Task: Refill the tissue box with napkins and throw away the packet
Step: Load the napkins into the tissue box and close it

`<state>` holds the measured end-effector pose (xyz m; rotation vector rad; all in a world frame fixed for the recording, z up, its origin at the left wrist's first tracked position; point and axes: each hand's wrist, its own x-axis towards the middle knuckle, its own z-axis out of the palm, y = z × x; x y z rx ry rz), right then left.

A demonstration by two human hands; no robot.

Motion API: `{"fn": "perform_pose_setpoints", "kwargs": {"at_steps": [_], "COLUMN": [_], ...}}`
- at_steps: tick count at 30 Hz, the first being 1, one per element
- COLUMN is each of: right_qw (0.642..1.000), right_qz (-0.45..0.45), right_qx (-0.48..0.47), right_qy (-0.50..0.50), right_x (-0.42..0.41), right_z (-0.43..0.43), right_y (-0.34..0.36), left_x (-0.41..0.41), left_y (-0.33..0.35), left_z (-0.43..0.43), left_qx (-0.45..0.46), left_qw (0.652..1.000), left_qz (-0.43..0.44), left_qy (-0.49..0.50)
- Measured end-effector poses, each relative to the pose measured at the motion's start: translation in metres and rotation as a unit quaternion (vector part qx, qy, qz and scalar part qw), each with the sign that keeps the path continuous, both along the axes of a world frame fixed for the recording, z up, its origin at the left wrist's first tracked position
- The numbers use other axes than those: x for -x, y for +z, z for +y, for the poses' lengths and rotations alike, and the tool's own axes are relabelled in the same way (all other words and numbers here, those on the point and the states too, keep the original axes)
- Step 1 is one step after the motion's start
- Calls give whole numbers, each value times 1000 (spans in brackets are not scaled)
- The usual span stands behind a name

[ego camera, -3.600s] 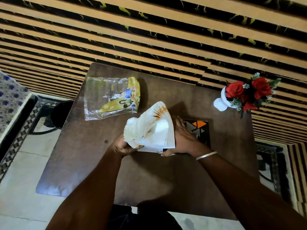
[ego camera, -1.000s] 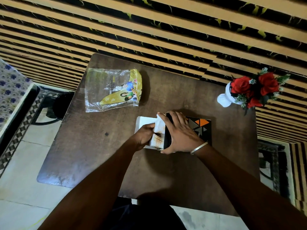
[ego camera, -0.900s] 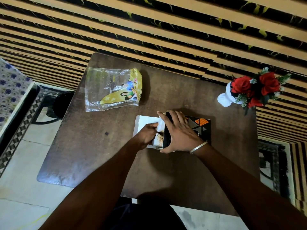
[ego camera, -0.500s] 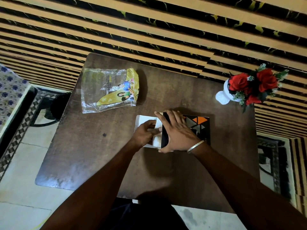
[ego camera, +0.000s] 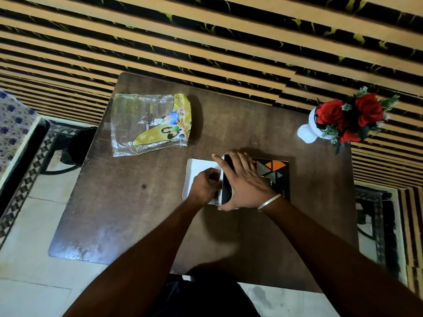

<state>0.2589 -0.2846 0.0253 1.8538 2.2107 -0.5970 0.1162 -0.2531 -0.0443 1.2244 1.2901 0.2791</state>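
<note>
A black tissue box (ego camera: 278, 177) with orange and grey triangles lies on its side on the dark brown table (ego camera: 137, 213), with its white end flap (ego camera: 198, 168) folded out to the left. My right hand (ego camera: 242, 181) lies flat over the box's open left end and holds it down. My left hand (ego camera: 206, 186) is curled at the opening and presses against the napkins, which are almost wholly hidden inside. The emptied clear and yellow packet (ego camera: 151, 124) lies flat at the table's far left, apart from both hands.
A white vase of red roses (ego camera: 343, 117) stands at the table's far right corner. A striped wall runs behind the table. A black round stool (ego camera: 80, 145) and patterned tiled floor lie to the left, beside a flowered cloth edge.
The fanned stack of napkins that I held above the table has gone into the box's open end. My left hand has pushed in toward the opening, and the napkins have nearly vanished from sight.
</note>
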Motion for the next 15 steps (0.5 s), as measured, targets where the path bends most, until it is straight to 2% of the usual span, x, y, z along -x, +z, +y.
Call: {"fn": "perform_pose_setpoints", "kwargs": {"at_steps": [4, 8, 12, 15], "right_qw": [1000, 1000, 1000, 1000], "right_qz": [6, 7, 10, 11], "right_qx": [-2, 6, 9, 6], "right_qy": [-1, -10, 0, -9], "right_x": [2, 0, 5, 4], "right_z": [0, 0, 1, 2], "right_y": [1, 2, -2, -4], "left_x": [-10, -19, -6, -7], "left_y": [12, 19, 14, 16], "left_z": [-1, 0, 2, 1], "left_qx": [-36, -104, -137, -137], "left_qw": [998, 980, 972, 966], "left_qz": [22, 94, 134, 133], "left_qy": [-46, -141, -136, -172]}}
